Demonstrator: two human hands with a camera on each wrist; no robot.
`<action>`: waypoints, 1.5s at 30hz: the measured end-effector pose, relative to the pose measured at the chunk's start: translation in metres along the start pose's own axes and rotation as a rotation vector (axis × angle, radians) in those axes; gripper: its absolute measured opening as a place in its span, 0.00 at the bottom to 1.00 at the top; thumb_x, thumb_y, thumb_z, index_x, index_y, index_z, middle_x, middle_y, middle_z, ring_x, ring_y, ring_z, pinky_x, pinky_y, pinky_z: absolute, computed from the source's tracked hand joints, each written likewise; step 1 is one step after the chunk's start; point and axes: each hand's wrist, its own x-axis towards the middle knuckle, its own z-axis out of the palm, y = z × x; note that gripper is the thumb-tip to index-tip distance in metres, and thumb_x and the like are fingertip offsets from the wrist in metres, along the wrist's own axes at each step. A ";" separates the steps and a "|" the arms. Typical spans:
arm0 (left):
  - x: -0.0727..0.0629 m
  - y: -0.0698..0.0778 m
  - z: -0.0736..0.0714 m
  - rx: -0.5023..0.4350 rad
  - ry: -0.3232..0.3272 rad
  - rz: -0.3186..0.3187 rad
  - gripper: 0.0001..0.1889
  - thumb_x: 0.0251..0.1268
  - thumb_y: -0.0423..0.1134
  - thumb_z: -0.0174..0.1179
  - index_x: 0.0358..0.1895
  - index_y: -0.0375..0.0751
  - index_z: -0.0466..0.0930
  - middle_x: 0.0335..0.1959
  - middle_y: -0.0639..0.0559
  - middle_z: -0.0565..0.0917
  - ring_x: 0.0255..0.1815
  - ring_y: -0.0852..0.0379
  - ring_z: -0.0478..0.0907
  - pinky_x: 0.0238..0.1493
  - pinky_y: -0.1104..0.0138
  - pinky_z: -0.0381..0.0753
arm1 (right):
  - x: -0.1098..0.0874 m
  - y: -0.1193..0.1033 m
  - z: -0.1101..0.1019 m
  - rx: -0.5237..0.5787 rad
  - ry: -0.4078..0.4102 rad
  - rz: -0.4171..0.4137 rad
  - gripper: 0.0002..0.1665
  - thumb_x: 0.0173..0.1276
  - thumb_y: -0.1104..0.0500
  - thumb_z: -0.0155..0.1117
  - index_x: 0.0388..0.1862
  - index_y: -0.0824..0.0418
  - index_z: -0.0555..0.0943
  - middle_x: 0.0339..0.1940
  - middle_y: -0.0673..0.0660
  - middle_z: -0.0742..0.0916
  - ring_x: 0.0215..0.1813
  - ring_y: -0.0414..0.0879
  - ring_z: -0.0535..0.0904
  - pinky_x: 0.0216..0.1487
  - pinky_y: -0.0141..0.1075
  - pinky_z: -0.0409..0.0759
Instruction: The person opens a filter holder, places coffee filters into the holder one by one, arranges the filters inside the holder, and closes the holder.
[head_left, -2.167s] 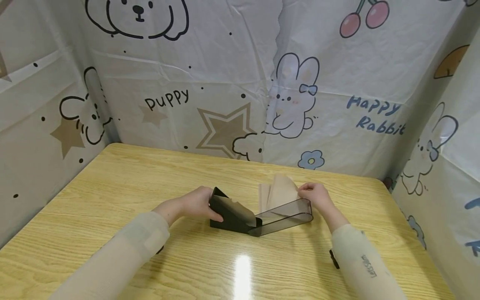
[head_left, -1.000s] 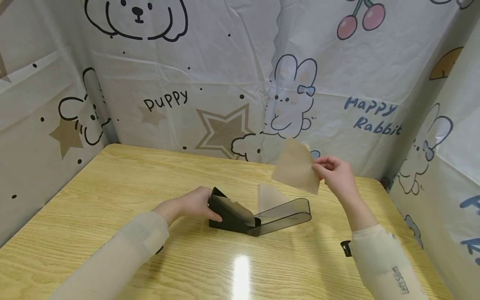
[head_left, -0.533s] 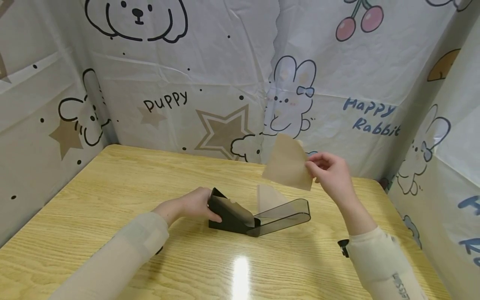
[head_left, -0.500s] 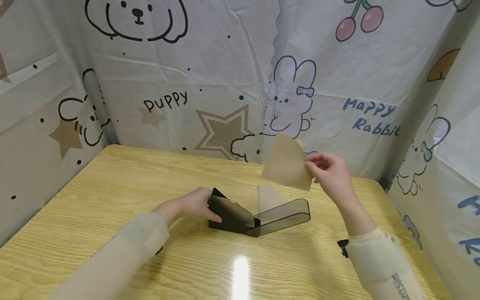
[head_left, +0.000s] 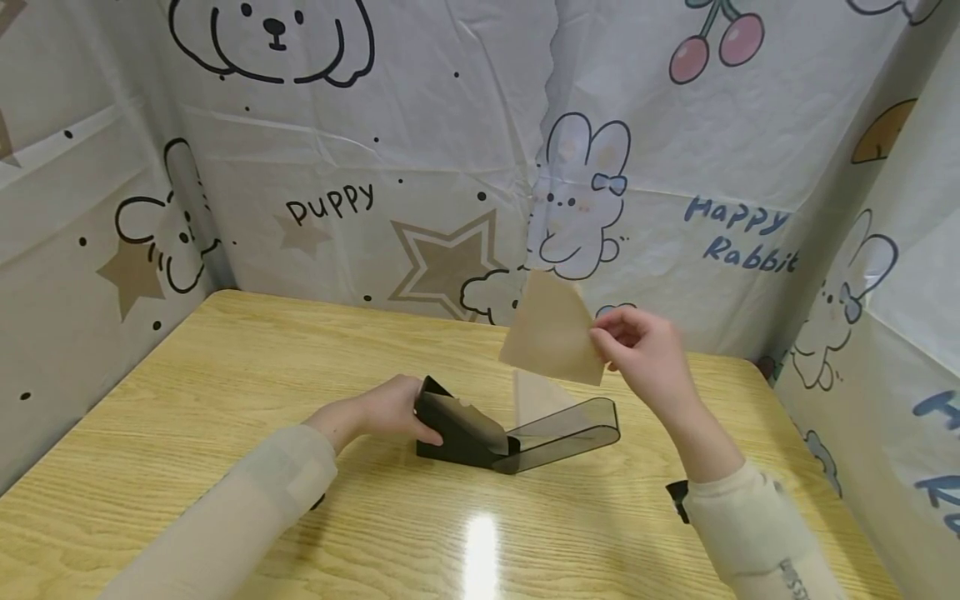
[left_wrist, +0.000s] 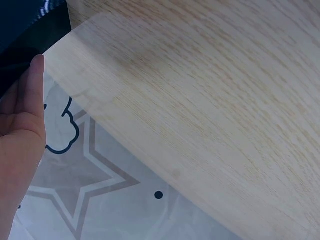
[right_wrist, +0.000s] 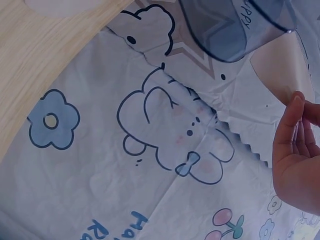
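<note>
My left hand grips a black filter holder from its left side on the table. The holder's smoky see-through lid is flipped open to the right, and a brownish surface shows at its slanted opening. Between thumb and fingers of my right hand is the edge of a tan, fan-shaped coffee filter, raised above and behind the lid. Another pale coffee filter is behind the lid, partly seen through it. In the right wrist view, the pinched filter appears beside the lid.
A wood-grain table lies under everything. Cartoon-printed sheeting encloses its back and both sides. A small black piece shows beside the right sleeve.
My right hand has lifted a coffee filter up from behind the lid, then carried it left over the other filter. My left hand and the holder have stayed in place.
</note>
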 end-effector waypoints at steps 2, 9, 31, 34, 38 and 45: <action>0.000 0.000 0.000 0.006 0.001 0.004 0.17 0.49 0.37 0.71 0.45 0.46 0.83 0.43 0.53 0.86 0.43 0.61 0.81 0.47 0.67 0.79 | -0.001 -0.002 0.002 -0.002 -0.006 -0.011 0.06 0.63 0.66 0.63 0.35 0.69 0.81 0.26 0.63 0.84 0.21 0.37 0.77 0.25 0.31 0.80; 0.001 -0.001 0.000 0.000 -0.001 0.006 0.17 0.49 0.37 0.71 0.45 0.46 0.84 0.43 0.53 0.86 0.43 0.61 0.81 0.48 0.67 0.79 | -0.006 -0.009 0.012 -0.036 -0.035 -0.049 0.03 0.62 0.67 0.63 0.33 0.67 0.82 0.25 0.61 0.85 0.21 0.37 0.76 0.24 0.29 0.78; 0.001 -0.001 0.000 -0.005 0.005 0.011 0.12 0.48 0.36 0.71 0.38 0.42 0.84 0.37 0.53 0.86 0.36 0.64 0.78 0.42 0.69 0.78 | -0.022 -0.020 0.046 -0.077 -0.064 -0.189 0.03 0.60 0.69 0.63 0.29 0.63 0.83 0.23 0.55 0.85 0.23 0.40 0.77 0.27 0.28 0.77; 0.001 0.000 0.000 0.010 0.006 0.006 0.10 0.48 0.37 0.71 0.35 0.42 0.83 0.34 0.54 0.85 0.32 0.65 0.77 0.40 0.69 0.78 | -0.024 -0.020 0.051 -0.105 -0.067 -0.189 0.03 0.60 0.68 0.63 0.29 0.62 0.82 0.23 0.54 0.85 0.24 0.39 0.76 0.28 0.28 0.77; 0.002 0.000 0.000 0.024 0.006 -0.001 0.10 0.48 0.37 0.71 0.34 0.43 0.83 0.33 0.55 0.85 0.31 0.65 0.76 0.38 0.69 0.78 | -0.026 -0.020 0.056 -0.126 -0.065 -0.197 0.04 0.61 0.68 0.62 0.30 0.62 0.82 0.23 0.54 0.85 0.25 0.39 0.76 0.28 0.28 0.77; 0.002 0.000 0.000 0.032 0.012 -0.003 0.10 0.48 0.37 0.72 0.34 0.43 0.83 0.33 0.55 0.86 0.31 0.65 0.76 0.38 0.70 0.78 | -0.028 -0.020 0.061 -0.136 -0.041 -0.216 0.03 0.60 0.69 0.63 0.29 0.63 0.83 0.23 0.55 0.85 0.25 0.40 0.77 0.27 0.28 0.77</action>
